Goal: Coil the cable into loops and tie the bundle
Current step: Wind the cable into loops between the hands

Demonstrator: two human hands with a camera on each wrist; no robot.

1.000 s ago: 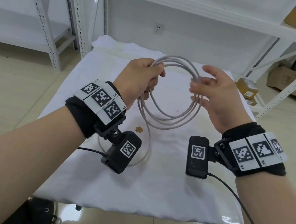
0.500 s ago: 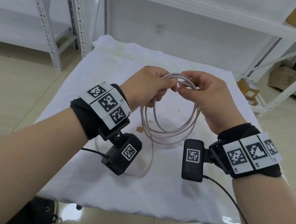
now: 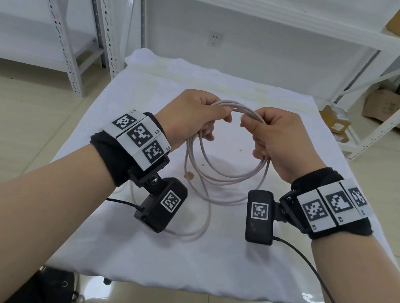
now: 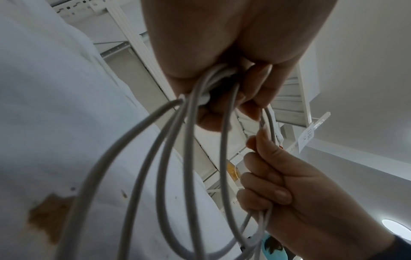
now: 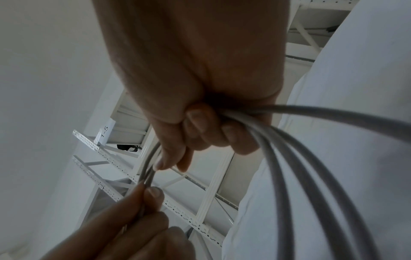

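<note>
Cable is mostly coiled: I count several loops hanging together above the white cloth, held up at the top by both hands. One strand isn't in the bundle yet; it trails down from the coil and curves across the cloth near my left wrist camera. I can't see either cable end.

My left hand is fisted round the gathered strands at the top left. My right hand is curled round the same strands just beside it, top right; the wrist views confirm both grips are closed on cable.

Status, as I judge it: looping largely done, the trailing length not taken in, tying not begun. No knot or wrap round the bundle is visible, and no separate tie in view.

Shelving behind, not involved.
</note>
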